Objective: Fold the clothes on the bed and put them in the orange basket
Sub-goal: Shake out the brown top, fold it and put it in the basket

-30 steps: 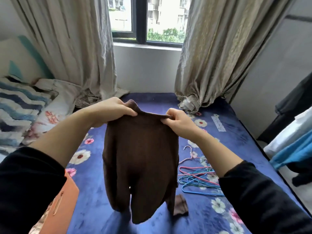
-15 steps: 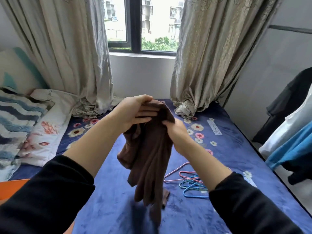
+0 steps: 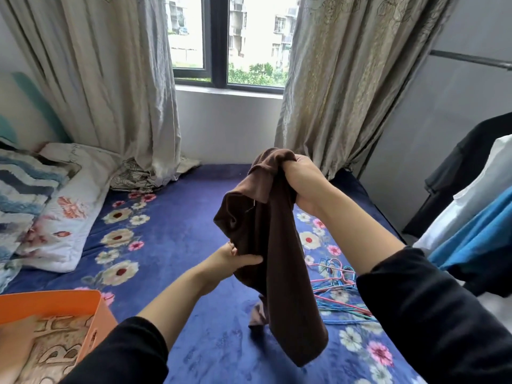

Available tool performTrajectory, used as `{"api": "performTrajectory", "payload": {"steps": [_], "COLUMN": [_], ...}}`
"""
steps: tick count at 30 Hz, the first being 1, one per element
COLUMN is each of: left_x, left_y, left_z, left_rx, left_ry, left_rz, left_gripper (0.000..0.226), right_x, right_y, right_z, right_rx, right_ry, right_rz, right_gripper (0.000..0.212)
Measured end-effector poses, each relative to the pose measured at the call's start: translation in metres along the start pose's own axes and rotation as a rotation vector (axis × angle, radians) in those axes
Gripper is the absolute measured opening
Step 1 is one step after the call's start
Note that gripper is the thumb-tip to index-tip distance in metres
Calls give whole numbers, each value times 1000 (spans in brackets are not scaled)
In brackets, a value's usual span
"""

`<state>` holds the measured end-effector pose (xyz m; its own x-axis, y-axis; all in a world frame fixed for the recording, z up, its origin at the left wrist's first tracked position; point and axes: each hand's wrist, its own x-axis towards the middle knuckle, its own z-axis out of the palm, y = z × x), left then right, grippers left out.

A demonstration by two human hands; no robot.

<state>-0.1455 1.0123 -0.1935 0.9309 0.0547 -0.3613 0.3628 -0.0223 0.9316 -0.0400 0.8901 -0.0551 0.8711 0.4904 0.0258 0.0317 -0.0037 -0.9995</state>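
Observation:
A dark brown garment [image 3: 273, 245] hangs bunched in the air over the bed. My right hand [image 3: 303, 184] grips its gathered top end. Lower down, my left hand [image 3: 232, 261] pinches the garment's left edge at mid-length. The garment's tail droops to just above the blue floral bedspread [image 3: 171, 239]. The orange basket [image 3: 91, 314] stands at the bottom left, with a beige printed cloth [image 3: 47, 353] lying folded inside it.
Pink and blue wire hangers [image 3: 336, 289] lie in a heap on the bed right of the garment. A pillow and striped blanket [image 3: 36, 200] fill the left side. Curtains [image 3: 340, 87] hang at the far end. Clothes [image 3: 476, 214] hang at the right edge.
My left hand has let go of the garment's top and dropped down to pinch its left edge. My right hand holds the gathered top alone. The basket has come back into view.

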Motion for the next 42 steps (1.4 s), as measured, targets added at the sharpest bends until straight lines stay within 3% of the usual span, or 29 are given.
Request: {"api": "performTrajectory", "payload": {"steps": [3,6,11,14,18,21,23,25,28,32,35,38,40,42], "left_x": [18,19,5,4,-9,-21,-29,-35,-33,-12,10,30,49,64], "left_y": [-4,1,42,69,95,110,118,124,127,115,87,65,55,50], "left_z": [8,-7,-53,-63,-81,-108,-124,-142,-159,-182,-193,-201,-212,-218], "left_rx": [43,46,-116,16,316,407,468,559,806,1132,1184,1137,1011,676], "left_ry": [177,303,387,325,43,-140,-208,-204,-77,370,647,804,831,799], "left_rz": [78,38,163,150,30,-159,-238,-294,-323,-171,-159,-215,-272,-270], "left_gripper": [36,7,6,20,59,30,36,45,47,19,14,16,26,34], "right_x": [-3,-6,-13,-21,-23,-19,-14,-7,6,23,33,49,69,88], "right_y": [-4,-6,6,21,32,30,24,19,22,44,66,82,90,94], "right_z": [-6,-23,-72,-83,-91,-107,-116,-117,-119,-121,-120,-111,-107,-101], "right_rx": [-5,-19,-327,-378,-557,-733,-945,-1112,-1315,-1483,-1375,-1215,-819,-313], "right_ry": [25,82,209,34,-202,-210,-180,-146,2,265,354,424,456,469], "right_rz": [34,46,23,4,128,262,270,268,262,209,233,281,354,397], "right_gripper": [30,24,28,13,38,29,28,13,11,30,34,38,37,36]}}
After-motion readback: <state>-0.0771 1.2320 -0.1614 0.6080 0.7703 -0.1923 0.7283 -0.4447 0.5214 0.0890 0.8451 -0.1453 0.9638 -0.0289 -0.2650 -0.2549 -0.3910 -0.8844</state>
